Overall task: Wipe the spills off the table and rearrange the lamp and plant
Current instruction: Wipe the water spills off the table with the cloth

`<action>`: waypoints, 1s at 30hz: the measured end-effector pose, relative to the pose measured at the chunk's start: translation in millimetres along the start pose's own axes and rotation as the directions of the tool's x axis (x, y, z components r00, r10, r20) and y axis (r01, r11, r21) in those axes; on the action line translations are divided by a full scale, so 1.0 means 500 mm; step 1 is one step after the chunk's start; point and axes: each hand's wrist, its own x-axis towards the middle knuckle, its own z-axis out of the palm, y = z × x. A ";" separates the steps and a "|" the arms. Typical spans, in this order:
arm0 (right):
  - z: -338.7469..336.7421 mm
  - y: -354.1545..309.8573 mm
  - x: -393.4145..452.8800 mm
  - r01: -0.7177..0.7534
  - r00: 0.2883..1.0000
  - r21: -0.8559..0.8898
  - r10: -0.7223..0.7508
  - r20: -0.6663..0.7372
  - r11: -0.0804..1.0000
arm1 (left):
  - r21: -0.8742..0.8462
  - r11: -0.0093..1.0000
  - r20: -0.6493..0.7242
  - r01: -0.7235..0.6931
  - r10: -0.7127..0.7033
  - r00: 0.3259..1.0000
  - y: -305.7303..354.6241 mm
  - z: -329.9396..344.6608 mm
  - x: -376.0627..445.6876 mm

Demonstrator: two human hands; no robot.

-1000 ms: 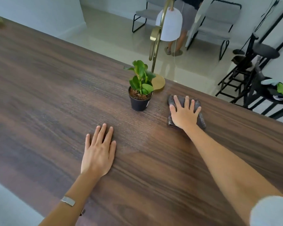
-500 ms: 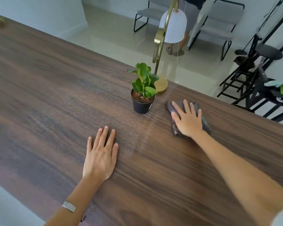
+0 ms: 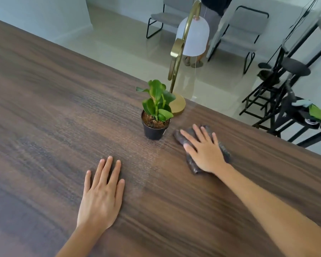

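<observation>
A small green plant (image 3: 157, 110) in a black pot stands near the far edge of the dark wooden table (image 3: 44, 112). Just behind it is a brass lamp (image 3: 178, 58) with a white shade and a round gold base at the table's edge. My right hand (image 3: 204, 151) presses flat on a dark grey cloth (image 3: 192, 164), to the right of the pot. My left hand (image 3: 102, 195) lies flat on the tabletop, fingers apart, nearer to me and left of the pot. A faint dull streak shows on the wood between the two hands.
Beyond the table's far edge is a pale tiled floor with two grey chairs (image 3: 167, 17). A person (image 3: 211, 8) stands behind the lamp. Black stools and a rack (image 3: 285, 86) stand at the right.
My right hand has slid the cloth a little toward me and turned it to the left. My left hand has stayed flat in place.
</observation>
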 end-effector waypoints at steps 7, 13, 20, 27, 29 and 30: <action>-0.027 0.087 0.284 -0.459 0.888 0.054 0.458 0.044 0.887 | 0.013 1.000 0.001 -0.002 0.002 1.000 0.000 -0.001 0.002; 0.009 -0.080 -0.025 -0.290 0.957 0.044 0.289 0.014 0.956 | -0.007 1.000 0.010 -0.013 0.013 1.000 0.001 -0.005 0.002; 0.081 -0.269 -0.503 0.239 0.971 0.000 -0.239 -0.013 0.971 | -0.100 0.994 -0.001 -0.043 0.043 0.999 0.001 -0.016 -0.002; 0.005 0.072 -0.396 -0.661 0.747 0.082 0.665 -0.015 0.745 | -0.479 0.875 -0.073 -0.070 0.040 0.996 -0.024 -0.037 -0.021; -0.014 0.034 -0.286 -0.771 0.634 0.126 0.770 0.072 0.624 | -0.591 0.807 -0.044 -0.012 -0.018 0.999 -0.035 -0.053 -0.044; -0.010 -0.014 -0.244 -0.749 0.662 0.118 0.745 0.084 0.652 | -0.615 0.788 -0.046 0.002 -0.038 0.998 -0.042 -0.058 -0.059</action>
